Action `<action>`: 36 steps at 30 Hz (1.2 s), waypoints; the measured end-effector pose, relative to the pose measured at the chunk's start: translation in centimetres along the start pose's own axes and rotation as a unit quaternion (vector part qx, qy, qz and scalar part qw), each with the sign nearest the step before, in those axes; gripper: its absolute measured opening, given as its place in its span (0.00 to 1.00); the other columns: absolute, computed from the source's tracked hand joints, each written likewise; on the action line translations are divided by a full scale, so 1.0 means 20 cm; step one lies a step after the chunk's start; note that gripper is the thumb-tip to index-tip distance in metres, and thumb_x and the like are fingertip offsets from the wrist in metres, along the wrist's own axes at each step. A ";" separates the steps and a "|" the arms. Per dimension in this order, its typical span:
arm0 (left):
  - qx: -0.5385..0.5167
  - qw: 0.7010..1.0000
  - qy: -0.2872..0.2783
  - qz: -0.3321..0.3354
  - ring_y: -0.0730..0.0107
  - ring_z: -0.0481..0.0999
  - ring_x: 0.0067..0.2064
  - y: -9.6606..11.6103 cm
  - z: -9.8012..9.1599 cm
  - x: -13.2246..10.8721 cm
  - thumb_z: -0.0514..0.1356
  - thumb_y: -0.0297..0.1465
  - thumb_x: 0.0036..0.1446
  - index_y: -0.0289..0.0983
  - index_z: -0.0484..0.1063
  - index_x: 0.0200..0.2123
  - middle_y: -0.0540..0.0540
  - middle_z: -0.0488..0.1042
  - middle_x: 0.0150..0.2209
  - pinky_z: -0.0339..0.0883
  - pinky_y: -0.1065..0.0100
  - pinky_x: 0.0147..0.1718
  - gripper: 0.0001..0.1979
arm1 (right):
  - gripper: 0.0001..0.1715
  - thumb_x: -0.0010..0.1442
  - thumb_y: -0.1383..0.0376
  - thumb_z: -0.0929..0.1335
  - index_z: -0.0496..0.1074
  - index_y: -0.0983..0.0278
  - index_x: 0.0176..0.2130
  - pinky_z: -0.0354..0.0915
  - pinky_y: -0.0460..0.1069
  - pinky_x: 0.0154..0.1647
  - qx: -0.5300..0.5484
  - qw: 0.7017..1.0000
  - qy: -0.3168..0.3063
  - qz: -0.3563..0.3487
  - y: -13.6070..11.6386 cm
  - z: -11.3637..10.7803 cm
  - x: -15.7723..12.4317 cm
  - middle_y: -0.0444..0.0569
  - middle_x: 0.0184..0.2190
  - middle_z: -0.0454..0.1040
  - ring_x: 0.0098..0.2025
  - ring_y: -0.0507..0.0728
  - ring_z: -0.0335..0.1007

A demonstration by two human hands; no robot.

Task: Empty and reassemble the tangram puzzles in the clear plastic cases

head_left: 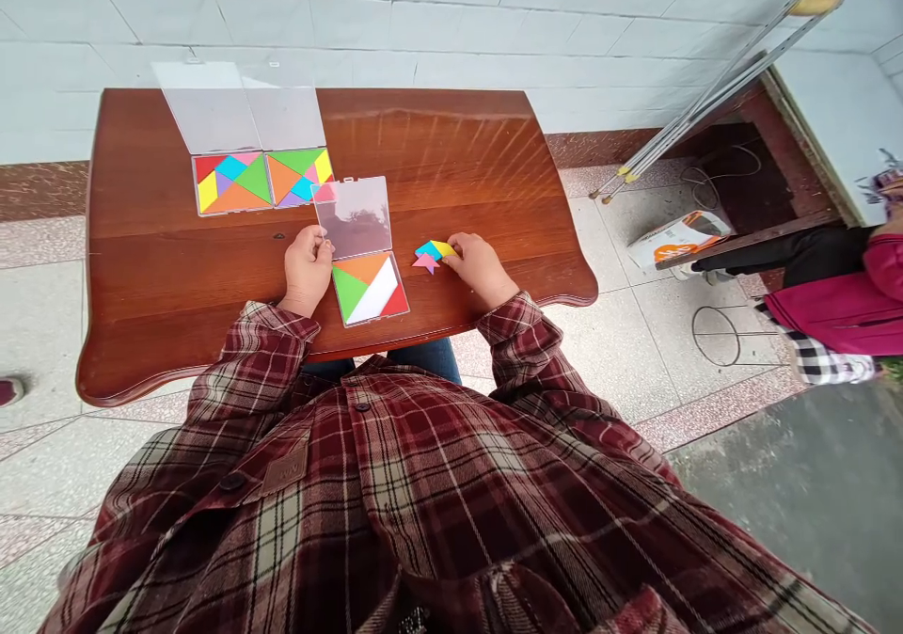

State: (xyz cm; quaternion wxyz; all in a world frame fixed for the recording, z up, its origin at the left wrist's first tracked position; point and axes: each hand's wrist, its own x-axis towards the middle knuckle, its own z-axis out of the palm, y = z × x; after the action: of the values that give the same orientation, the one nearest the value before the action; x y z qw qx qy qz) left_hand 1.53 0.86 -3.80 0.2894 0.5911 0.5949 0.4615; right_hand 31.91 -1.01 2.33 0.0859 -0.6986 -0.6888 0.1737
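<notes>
Tangram pieces [429, 256] touching the fingertips of the right hand [481, 269]

We've got a maroon-and-cream plaid shirt [395, 483], a glossy reddish-brown table [437, 145], and tangram pieces [432, 253] in bright orange, green, red, yellow, blue and pink.

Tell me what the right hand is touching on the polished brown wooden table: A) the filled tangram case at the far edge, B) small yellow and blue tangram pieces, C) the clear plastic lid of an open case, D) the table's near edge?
B. The fingertips of the right hand rest on the yellow and blue tangram pieces, while the clear plastic lid is at the left hand.
</notes>
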 end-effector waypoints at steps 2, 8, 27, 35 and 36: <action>-0.002 1.000 0.000 0.000 0.73 0.75 0.33 0.00 0.00 0.00 0.54 0.28 0.57 0.39 0.67 0.43 0.51 0.73 0.30 0.72 0.68 0.39 0.10 | 0.13 0.56 0.67 0.69 0.73 0.64 0.44 0.63 0.52 0.44 -0.004 1.000 0.006 0.016 -0.01 0.02 0.01 0.54 0.40 0.73 0.41 0.60 0.67; -0.005 1.000 0.005 -0.004 0.73 0.75 0.33 0.01 0.00 0.00 0.54 0.28 0.56 0.39 0.67 0.42 0.51 0.73 0.30 0.72 0.68 0.37 0.10 | 0.17 0.54 0.67 0.71 0.71 0.66 0.45 0.63 0.53 0.42 0.009 0.997 -0.007 0.073 0.00 0.03 0.06 0.55 0.39 0.74 0.38 0.60 0.68; -0.013 1.000 0.000 -0.024 0.73 0.76 0.33 0.05 -0.01 -0.01 0.54 0.27 0.56 0.39 0.68 0.42 0.50 0.74 0.31 0.73 0.67 0.39 0.09 | 0.11 0.57 0.65 0.64 0.67 0.63 0.43 0.64 0.49 0.36 0.293 0.954 -0.057 -0.010 -0.19 0.05 -0.08 0.40 0.26 0.70 0.27 0.53 0.67; -0.014 1.000 -0.003 -0.011 0.73 0.75 0.32 0.05 -0.01 -0.01 0.54 0.28 0.56 0.39 0.67 0.42 0.51 0.74 0.30 0.73 0.68 0.38 0.09 | 0.12 0.55 0.67 0.66 0.66 0.61 0.42 0.66 0.50 0.37 0.278 0.958 -0.069 -0.013 -0.33 0.19 -0.11 0.39 0.27 0.69 0.31 0.54 0.69; -0.014 1.000 -0.002 -0.010 0.73 0.75 0.32 0.05 -0.01 -0.01 0.54 0.28 0.56 0.39 0.67 0.42 0.51 0.74 0.30 0.73 0.68 0.37 0.09 | 0.11 0.55 0.67 0.66 0.66 0.61 0.41 0.66 0.50 0.37 0.273 0.960 -0.068 -0.012 -0.33 0.19 -0.11 0.39 0.27 0.70 0.32 0.54 0.70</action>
State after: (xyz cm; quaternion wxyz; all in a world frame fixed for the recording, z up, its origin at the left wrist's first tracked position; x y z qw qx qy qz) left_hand 1.85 0.46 -3.00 0.3038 0.5818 0.5938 0.4655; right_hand 24.31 -3.46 1.44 0.2286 -0.6270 -0.6276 0.4008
